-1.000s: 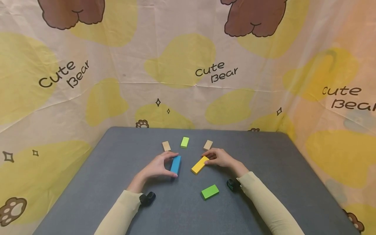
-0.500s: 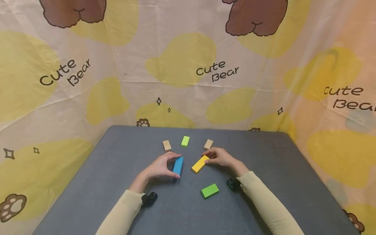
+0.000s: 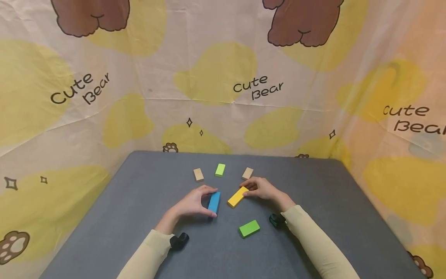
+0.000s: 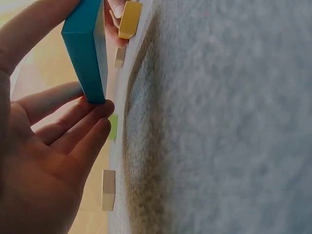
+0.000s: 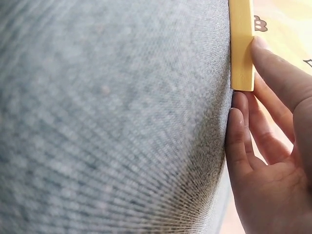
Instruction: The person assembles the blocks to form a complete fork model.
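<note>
A blue block (image 3: 214,203) is pinched lengthwise between the thumb and fingers of my left hand (image 3: 192,202). In the left wrist view the blue block (image 4: 87,56) hangs clear of the tabletop, fingertips under its lower end. To its right, a yellow block (image 3: 237,197) lies flat on the table, and my right hand (image 3: 263,189) holds its far end between thumb and fingers. The right wrist view has the yellow block (image 5: 242,46) against the cloth, with the thumb (image 5: 273,61) on its upper face. A green block (image 3: 249,229) lies nearer me, untouched.
Behind the hands lie a light green block (image 3: 220,169) and two wooden-coloured blocks, the left one (image 3: 198,174) and the right one (image 3: 247,173), close to my right fingers. The grey table (image 3: 296,170) meets a bear-printed curtain (image 3: 209,77) at its back edge.
My left hand has carried the blue block rightward and slightly toward me, closer to the yellow block. My right hand and the yellow block have stayed in place.
</note>
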`<state>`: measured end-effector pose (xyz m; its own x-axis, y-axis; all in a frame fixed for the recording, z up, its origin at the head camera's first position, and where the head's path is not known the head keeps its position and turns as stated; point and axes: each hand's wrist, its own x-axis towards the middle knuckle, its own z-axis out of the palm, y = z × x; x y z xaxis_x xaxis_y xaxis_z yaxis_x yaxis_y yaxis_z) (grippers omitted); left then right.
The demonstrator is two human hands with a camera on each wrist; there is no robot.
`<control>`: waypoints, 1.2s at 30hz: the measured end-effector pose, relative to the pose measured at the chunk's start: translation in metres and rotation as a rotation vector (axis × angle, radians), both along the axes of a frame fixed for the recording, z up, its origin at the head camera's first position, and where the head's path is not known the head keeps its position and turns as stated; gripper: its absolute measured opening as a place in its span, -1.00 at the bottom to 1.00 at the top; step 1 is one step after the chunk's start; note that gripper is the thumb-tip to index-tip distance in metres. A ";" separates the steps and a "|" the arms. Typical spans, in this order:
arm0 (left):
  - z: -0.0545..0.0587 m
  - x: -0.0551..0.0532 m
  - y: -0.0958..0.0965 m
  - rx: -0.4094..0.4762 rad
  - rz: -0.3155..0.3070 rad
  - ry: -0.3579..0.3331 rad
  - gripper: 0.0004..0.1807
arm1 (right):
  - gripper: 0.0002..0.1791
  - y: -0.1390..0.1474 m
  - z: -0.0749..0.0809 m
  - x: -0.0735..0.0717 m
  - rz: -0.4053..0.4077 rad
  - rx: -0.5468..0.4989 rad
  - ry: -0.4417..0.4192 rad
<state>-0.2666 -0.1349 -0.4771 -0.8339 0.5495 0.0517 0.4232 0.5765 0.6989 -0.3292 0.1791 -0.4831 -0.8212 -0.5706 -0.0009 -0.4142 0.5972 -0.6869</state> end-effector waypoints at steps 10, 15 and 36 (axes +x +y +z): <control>-0.002 0.004 0.005 -0.021 0.004 0.018 -0.06 | -0.55 0.001 0.000 0.000 0.015 -0.004 0.004; -0.003 0.007 0.007 -0.051 0.001 0.017 -0.08 | -0.55 0.001 -0.001 -0.001 0.011 -0.002 -0.003; 0.001 0.020 0.015 -0.104 -0.012 0.010 -0.08 | -0.56 0.000 -0.001 0.001 -0.001 -0.002 0.002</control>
<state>-0.2463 -0.1194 -0.4760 -0.8268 0.5625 0.0020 0.4374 0.6406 0.6311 -0.3284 0.1796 -0.4844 -0.8217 -0.5699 0.0022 -0.4153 0.5960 -0.6872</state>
